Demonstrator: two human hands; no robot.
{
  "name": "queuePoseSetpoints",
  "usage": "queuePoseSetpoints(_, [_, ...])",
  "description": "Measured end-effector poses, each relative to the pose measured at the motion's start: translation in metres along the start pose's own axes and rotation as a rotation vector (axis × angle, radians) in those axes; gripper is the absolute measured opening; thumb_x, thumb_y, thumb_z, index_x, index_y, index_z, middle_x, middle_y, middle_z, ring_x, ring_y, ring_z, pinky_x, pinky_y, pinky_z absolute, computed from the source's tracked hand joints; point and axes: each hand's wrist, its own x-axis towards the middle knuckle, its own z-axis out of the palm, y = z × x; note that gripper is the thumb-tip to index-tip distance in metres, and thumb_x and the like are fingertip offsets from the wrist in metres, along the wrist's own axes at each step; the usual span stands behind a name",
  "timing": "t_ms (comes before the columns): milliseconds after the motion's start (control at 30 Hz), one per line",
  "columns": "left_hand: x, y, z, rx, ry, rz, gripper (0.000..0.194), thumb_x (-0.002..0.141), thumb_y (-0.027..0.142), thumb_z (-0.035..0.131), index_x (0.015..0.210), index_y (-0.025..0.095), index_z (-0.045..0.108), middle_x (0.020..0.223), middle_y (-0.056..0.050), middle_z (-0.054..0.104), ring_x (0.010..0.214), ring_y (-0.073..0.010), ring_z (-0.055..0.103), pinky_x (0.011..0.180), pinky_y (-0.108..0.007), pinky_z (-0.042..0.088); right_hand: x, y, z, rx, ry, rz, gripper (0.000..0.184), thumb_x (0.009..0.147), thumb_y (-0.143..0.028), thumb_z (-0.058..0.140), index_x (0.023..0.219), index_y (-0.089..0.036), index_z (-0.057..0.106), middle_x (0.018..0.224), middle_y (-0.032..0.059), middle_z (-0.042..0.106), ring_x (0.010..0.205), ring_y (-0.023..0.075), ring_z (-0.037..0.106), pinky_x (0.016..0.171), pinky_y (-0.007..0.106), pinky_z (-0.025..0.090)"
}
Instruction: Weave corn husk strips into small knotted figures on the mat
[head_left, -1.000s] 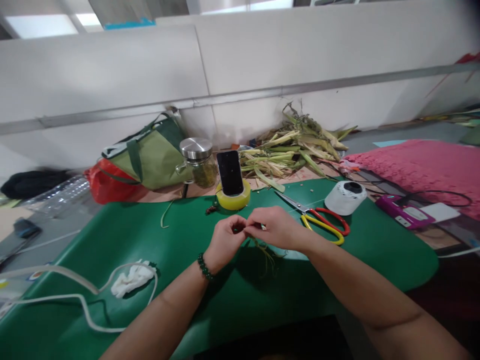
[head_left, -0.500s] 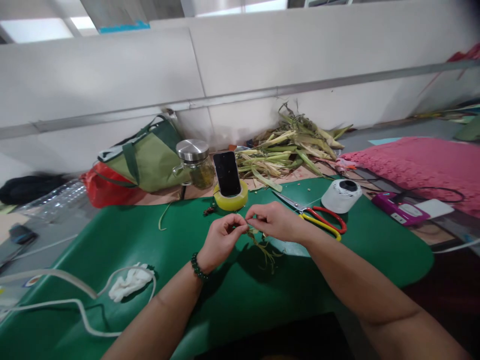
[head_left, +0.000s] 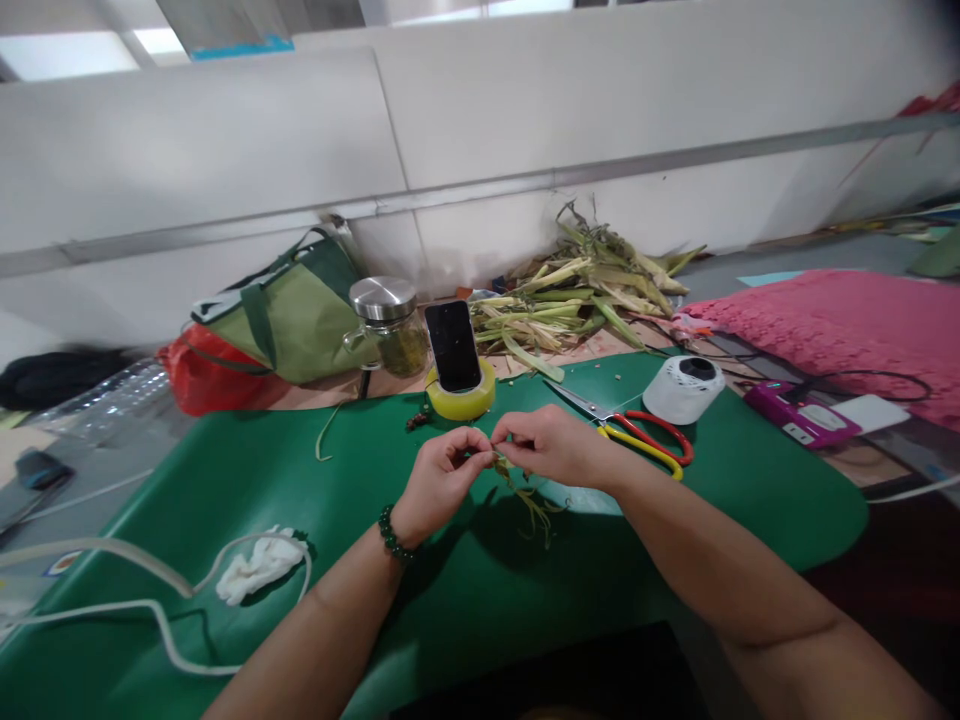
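Both hands meet over the middle of a green mat (head_left: 262, 470). My left hand (head_left: 442, 478), with a dark bead bracelet on its wrist, pinches one end of a small bundle of thin green-yellow leaf strips (head_left: 529, 498). My right hand (head_left: 547, 445) pinches the same bundle from the other side, fingertips almost touching the left ones. The loose ends of the strips hang down and trail onto the mat below the hands.
Scissors with red and yellow handles (head_left: 637, 435) lie right of my hands, by a white round device (head_left: 684, 388). A phone (head_left: 453, 345) stands in a yellow tape roll (head_left: 461, 402). Behind are a lidded jar (head_left: 390, 325), a green bag (head_left: 289, 315), corn husks (head_left: 585, 290). A white cord (head_left: 150, 600) and crumpled tissue (head_left: 259, 565) lie left.
The hands have stayed together on the strips, with small finger shifts. The view has moved slightly.
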Motion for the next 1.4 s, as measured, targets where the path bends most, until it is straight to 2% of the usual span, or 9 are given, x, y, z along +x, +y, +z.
queuePoseSetpoints(367, [-0.0007,0.002,0.0021,-0.052,0.069,0.037,0.014,0.072,0.027,0.067,0.068,0.016,0.061,0.068,-0.003,0.063,0.063,-0.0133,0.056,0.058,-0.024,0.046,-0.0014,0.0005,0.0031,0.054,0.047,-0.026,0.009,0.074,-0.01,0.056,0.073,-0.016,0.062,0.049,-0.0074,0.046,0.047,0.0061,0.037,0.052,0.018,0.029])
queuePoseSetpoints(600, [-0.0034,0.0044,0.0006,0.004,0.067,0.093,0.01,0.074,0.024,0.064,0.069,0.016,0.061,0.072,-0.004,0.065,0.067,-0.0143,0.06,0.061,-0.024,0.049,-0.0029,0.0011,-0.0026,0.112,0.001,-0.037,0.017,0.079,-0.02,0.058,0.094,-0.016,0.065,0.049,-0.0077,0.048,0.045,0.0067,0.036,0.05,0.019,0.03])
queuePoseSetpoints(800, [-0.0041,0.006,-0.0002,0.014,0.051,0.112,0.01,0.076,0.023,0.063,0.07,0.016,0.06,0.073,-0.005,0.066,0.068,-0.015,0.061,0.062,-0.025,0.05,-0.002,0.0019,-0.002,0.037,0.02,-0.079,0.016,0.084,-0.02,0.051,0.082,-0.017,0.067,0.054,-0.0037,0.054,0.049,0.0075,0.042,0.052,0.019,0.03])
queuePoseSetpoints(1133, [-0.0064,0.0081,0.0032,0.004,0.07,0.123,0.01,0.076,0.022,0.063,0.069,0.016,0.059,0.072,-0.004,0.064,0.067,-0.0138,0.06,0.061,-0.023,0.05,-0.0036,0.0017,0.0004,0.045,0.081,-0.121,0.011,0.075,-0.013,0.053,0.069,-0.017,0.061,0.049,-0.0066,0.045,0.047,0.0064,0.034,0.05,0.018,0.027])
queuePoseSetpoints(1400, [-0.0059,0.006,0.0078,-0.104,0.124,0.091,0.015,0.072,0.024,0.068,0.066,0.016,0.057,0.07,-0.004,0.062,0.066,-0.0135,0.058,0.06,-0.024,0.049,-0.0028,0.0003,0.0007,0.1,0.051,-0.132,0.012,0.073,-0.011,0.051,0.064,-0.016,0.059,0.05,-0.0059,0.045,0.048,0.0059,0.035,0.049,0.018,0.028])
